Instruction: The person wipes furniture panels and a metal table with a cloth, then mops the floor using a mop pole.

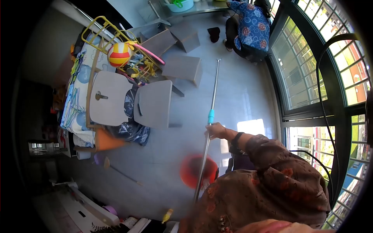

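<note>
My right hand (pixel 217 131), with a dark band at its wrist and a brown patterned sleeve behind it, is closed around a long metal pole (pixel 215 91). Just above my fingers the pole has a turquoise collar (pixel 211 116). Its far end, with a small fitting, reaches over the floor, while the near end runs down past a red bucket (pixel 188 171) and is lost behind my clothing. The bucket is blurred, and its contents are unclear. My left hand does not show.
Grey chairs (pixel 153 105) and a grey stool (pixel 182 68) stand left, near a striped ball (pixel 119 54) and a cloth-covered table (pixel 83 73). Another person in a blue floral garment (pixel 253 27) bends at upper right. Barred windows (pixel 299 66) line the right; a long-handled tool (pixel 124 174) lies lower left.
</note>
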A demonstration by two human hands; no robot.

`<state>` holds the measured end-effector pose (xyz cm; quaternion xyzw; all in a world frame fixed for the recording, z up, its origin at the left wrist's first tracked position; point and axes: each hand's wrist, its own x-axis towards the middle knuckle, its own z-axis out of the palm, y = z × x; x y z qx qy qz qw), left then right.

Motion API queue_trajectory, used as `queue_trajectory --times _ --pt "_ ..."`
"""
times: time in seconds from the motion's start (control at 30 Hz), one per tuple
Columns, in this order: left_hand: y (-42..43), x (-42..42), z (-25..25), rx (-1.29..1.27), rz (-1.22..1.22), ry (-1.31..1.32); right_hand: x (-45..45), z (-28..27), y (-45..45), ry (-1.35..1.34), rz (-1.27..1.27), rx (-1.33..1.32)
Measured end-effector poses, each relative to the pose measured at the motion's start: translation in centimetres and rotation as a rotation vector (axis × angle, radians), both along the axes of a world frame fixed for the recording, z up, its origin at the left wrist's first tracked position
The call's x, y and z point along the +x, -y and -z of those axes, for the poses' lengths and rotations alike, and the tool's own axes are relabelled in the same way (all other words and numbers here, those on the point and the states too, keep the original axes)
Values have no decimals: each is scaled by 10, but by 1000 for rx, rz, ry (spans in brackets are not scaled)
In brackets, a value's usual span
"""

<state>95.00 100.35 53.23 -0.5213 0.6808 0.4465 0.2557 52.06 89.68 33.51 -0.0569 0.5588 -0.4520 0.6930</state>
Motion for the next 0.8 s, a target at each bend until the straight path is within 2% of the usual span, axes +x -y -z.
queue_trajectory --times 0.07,0.17,0.27,0.3,0.33,0.4,0.47,0.6,0.63,0.7,0.73,0.8 --pt "4 -21 -12 6 9 -3 -34 1 17 16 -25 -14" --pt "12 -61 -23 -18 61 -6 -72 -9 36 121 183 -64" --pt "35 -119 -32 -40 100 93 -91 -12 52 115 238 -76" --pt "35 -120 -20 -41 103 92 -95 -13 56 115 241 -78" --pt "34 -116 4 74 -105 -73 -99 -13 59 110 228 -49" --pt "40 -131 19 201 -319 -247 -109 -12 67 95 209 -11" --pt "62 -171 9 -12 -51 -139 -114 -12 73 83 150 39" --pt "115 -233 1 41 -106 -85 -136 -21 105 1 216 69" --pt "131 -253 -9 0 -205 -203 -146 -24 116 -18 193 79" --pt "158 -272 4 -23 -308 -316 -165 -8 143 -46 200 98" --pt "172 -276 39 -1 -223 -292 -176 -3 156 -79 190 99" --pt "208 -302 61 13 -124 -257 -199 2 187 -80 192 98"
